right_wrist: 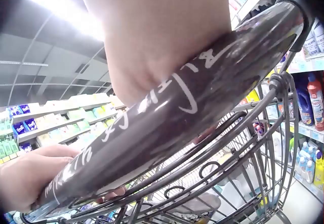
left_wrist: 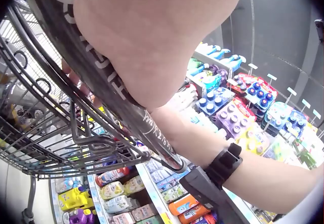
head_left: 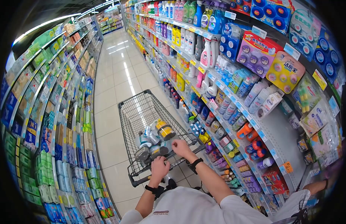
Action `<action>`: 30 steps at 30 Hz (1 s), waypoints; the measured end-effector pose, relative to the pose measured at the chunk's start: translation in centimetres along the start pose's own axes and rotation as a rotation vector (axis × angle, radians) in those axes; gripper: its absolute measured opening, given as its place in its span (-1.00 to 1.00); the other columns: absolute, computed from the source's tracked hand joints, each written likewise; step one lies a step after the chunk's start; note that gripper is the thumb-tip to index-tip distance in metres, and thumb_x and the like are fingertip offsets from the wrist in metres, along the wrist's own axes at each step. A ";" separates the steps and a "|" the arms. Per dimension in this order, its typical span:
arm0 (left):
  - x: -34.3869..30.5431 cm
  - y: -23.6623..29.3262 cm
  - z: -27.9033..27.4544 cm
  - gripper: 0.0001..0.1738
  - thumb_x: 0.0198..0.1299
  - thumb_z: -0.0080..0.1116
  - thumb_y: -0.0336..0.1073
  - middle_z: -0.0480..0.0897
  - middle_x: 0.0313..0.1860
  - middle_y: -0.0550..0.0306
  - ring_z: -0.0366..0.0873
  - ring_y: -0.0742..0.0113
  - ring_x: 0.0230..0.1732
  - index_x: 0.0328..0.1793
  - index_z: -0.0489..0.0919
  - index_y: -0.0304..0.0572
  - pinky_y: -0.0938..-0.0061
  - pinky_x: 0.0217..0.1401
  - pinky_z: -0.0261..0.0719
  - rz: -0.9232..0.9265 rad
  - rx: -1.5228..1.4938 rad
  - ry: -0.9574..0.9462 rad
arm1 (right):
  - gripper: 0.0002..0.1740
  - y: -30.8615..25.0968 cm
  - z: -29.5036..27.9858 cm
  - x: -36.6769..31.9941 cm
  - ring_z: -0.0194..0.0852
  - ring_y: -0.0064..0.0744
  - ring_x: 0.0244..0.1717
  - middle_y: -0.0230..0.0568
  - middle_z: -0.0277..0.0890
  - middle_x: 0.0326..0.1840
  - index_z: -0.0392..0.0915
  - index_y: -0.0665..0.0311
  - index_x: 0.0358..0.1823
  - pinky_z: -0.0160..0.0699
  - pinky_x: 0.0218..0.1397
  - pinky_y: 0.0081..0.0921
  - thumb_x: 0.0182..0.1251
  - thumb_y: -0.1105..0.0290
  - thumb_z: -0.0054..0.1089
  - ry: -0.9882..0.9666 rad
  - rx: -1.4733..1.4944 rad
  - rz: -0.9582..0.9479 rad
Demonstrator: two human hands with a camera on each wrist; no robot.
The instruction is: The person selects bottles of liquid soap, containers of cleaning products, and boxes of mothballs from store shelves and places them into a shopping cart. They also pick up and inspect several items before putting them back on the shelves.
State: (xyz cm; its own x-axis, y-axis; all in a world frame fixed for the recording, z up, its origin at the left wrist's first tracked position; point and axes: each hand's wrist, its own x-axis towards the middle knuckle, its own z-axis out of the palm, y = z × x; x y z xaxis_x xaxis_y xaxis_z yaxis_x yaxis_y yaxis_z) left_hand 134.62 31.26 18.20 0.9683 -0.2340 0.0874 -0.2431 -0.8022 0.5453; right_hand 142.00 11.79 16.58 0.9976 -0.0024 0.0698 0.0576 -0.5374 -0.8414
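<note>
Both of my hands are on the dark handle of a wire shopping cart. My left hand grips it toward the left end; in the left wrist view its palm heel rests on the bar and fingertips show on the far side. Farther right, my right hand grips the same bar, its fingers partly hidden behind it in the right wrist view. Inside the basket, near the handle, lie a yellow-banded container and several clear and grey packages, heaped together.
Shelves of bottles and cleaning goods line the right side, close beside the cart. Shelves of packaged paper goods run along the left. A tiled aisle floor stretches ahead. Another person's arm shows at the lower right.
</note>
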 end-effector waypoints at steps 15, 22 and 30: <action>-0.1 -0.9 1.0 -0.71 0.16 0.25 -0.14 0.68 -0.15 -0.10 0.66 -0.13 -0.07 -0.18 0.69 -0.22 -0.02 0.01 0.58 0.016 0.013 0.056 | -0.83 -1.2 -0.8 -0.7 0.71 -0.35 -0.30 -0.13 0.73 -0.24 0.67 0.33 -0.10 0.68 -0.20 -0.40 0.32 0.50 0.26 0.351 0.213 -0.164; 0.5 -1.4 0.9 -0.81 0.24 0.21 -0.32 0.60 -0.17 -0.18 0.62 -0.23 -0.10 -0.19 0.65 -0.33 0.04 -0.02 0.57 0.072 -0.118 0.013 | -0.86 2.8 -15.1 -11.5 0.60 -0.63 -0.30 -0.34 0.65 -0.29 0.67 0.30 -0.09 0.64 -0.20 -0.55 0.35 0.52 0.32 0.513 0.234 -0.008; 1.3 -1.7 0.8 -0.71 0.32 0.20 -0.22 0.62 -0.07 -0.20 0.61 -0.24 -0.01 -0.08 0.66 -0.37 0.03 0.08 0.54 -0.038 0.019 -0.095 | -0.86 1.5 -40.6 -34.6 0.67 -0.53 -0.27 -0.29 0.72 -0.25 0.67 0.35 -0.08 0.67 -0.22 -0.52 0.39 0.49 0.26 0.992 0.129 0.452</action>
State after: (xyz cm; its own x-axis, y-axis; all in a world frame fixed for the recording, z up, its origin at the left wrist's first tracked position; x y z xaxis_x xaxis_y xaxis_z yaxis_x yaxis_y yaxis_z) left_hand 136.21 31.93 16.74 0.9672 -0.2537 -0.0130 -0.2084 -0.8214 0.5309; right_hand 105.95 -23.14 34.65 0.4561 -0.8852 0.0921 -0.2439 -0.2239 -0.9436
